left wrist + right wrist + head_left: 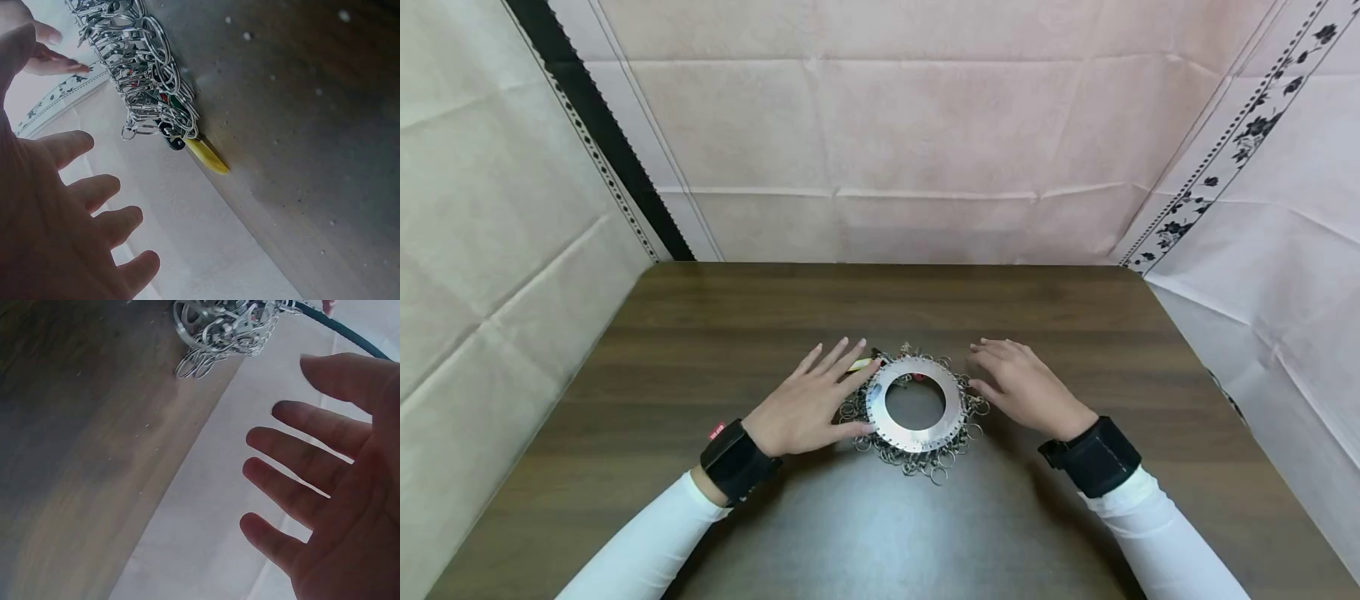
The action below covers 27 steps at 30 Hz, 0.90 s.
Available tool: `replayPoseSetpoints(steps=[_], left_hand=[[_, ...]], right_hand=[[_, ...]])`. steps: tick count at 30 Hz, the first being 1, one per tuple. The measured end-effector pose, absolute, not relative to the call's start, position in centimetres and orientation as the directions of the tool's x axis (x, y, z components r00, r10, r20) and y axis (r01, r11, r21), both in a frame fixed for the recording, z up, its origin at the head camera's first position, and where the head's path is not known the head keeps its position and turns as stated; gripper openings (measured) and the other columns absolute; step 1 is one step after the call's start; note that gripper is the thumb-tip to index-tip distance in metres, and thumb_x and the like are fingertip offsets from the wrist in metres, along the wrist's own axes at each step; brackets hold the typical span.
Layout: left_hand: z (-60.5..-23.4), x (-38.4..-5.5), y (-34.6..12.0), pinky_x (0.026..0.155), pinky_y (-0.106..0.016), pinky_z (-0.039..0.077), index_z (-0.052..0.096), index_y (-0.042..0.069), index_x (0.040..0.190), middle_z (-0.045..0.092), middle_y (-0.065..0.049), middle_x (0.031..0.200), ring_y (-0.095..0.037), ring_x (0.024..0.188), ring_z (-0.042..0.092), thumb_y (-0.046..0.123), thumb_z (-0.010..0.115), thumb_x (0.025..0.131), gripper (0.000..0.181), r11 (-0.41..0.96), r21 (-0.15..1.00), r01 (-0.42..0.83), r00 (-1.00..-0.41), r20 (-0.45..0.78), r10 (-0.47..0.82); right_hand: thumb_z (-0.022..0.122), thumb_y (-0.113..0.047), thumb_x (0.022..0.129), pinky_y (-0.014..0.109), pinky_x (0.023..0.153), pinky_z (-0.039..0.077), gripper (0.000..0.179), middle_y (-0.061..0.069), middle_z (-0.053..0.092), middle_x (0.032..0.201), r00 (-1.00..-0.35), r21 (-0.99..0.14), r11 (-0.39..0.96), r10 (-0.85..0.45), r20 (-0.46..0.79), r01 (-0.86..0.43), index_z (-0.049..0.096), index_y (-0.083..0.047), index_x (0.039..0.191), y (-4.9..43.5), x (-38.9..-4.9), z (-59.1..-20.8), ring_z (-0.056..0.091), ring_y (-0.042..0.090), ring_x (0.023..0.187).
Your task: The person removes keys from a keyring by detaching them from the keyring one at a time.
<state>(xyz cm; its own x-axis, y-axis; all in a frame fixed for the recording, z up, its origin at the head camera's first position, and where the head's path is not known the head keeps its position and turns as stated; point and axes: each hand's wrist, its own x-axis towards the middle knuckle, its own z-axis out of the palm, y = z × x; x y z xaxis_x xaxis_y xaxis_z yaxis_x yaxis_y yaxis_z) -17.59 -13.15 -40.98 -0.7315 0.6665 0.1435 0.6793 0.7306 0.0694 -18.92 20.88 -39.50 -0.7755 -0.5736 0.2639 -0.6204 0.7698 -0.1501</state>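
Lying on the wooden table point(737, 333), a flat silver ring point(913, 442) bore many small metal loops point(917, 463). At its left edge, the left hand point(808, 408) was spread wide, gripping nothing — whether it touched was unclear. The right hand point(1026, 387), relaxed and extended, was likewise empty just right of the loops.

right hand point(359, 494): outspread | metal rings point(228, 328): bunched nearby | table point(94, 456): brown

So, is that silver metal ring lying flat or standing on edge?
Roughly flat: the head view shows the wide round face of the silver ring from above, with metal loops around it.
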Motion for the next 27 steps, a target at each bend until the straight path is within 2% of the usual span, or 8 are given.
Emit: replayPoseSetpoints(steps=[4,8,12,20,27], left_hand=[[-40.74,-17.59,-13.27,0.116,-0.052,0.008,0.018,0.027,0.155,0.008,-0.006,0.162,-0.026,0.147,0.005,0.075,0.036,0.088,0.085,0.734,0.071,0.676,-0.735,0.142,0.663],[-40.71,-17.62,-13.32,0.116,-0.052,0.007,0.018,0.026,0.155,0.007,-0.005,0.162,-0.023,0.146,0.0,0.075,0.034,0.088,0.085,0.732,0.074,0.677,-0.734,0.136,0.666],[-40.82,-17.61,-13.35,0.116,-0.052,0.007,0.018,0.025,0.155,0.006,-0.004,0.162,-0.022,0.146,0.0,0.075,0.034,0.088,0.085,0.733,0.071,0.677,-0.734,0.131,0.666],[-40.88,-17.53,-13.32,0.116,-0.052,0.007,0.019,0.026,0.155,0.006,-0.004,0.162,-0.023,0.147,0.003,0.077,0.032,0.087,0.086,0.738,0.061,0.673,-0.738,0.123,0.663],[-41.01,-17.49,-13.33,0.116,-0.053,0.009,0.022,0.025,0.154,0.011,-0.007,0.162,-0.026,0.147,0.008,0.075,0.035,0.087,0.085,0.736,0.061,0.674,-0.737,0.131,0.663]], right_hand=[[0.068,-0.02,0.087,0.052,0.098,0.041,0.03,0.015,0.066,0.114,-0.783,-0.162,0.774,-0.566,0.259,-0.612,0.067,-0.003,0.112,21.29,-19.41,-39.65,0.056,0.032,0.113],[0.069,-0.016,0.085,0.045,0.083,0.048,0.017,0.006,0.067,0.094,-0.794,-0.18,0.777,-0.565,0.222,-0.603,0.068,-0.006,0.099,21.64,-19.62,-39.79,0.059,0.023,0.093],[0.069,-0.016,0.085,0.039,0.07,0.047,0.009,0.001,0.061,0.083,-0.808,-0.19,0.785,-0.567,0.162,-0.589,0.065,-0.01,0.09,21.77,-19.61,-39.91,0.053,0.017,0.079],[0.064,-0.019,0.089,0.035,0.069,0.048,0.006,-0.003,0.059,0.081,-0.828,-0.226,0.8,-0.558,0.064,-0.556,0.065,-0.014,0.086,21.84,-19.25,-39.94,0.054,0.014,0.077],[0.064,-0.018,0.088,0.026,0.055,0.04,0.012,-0.006,0.051,0.068,-0.812,-0.311,0.781,-0.582,-0.051,-0.541,0.062,-0.017,0.076,21.71,-18.81,-39.99,0.044,0.008,0.06]])
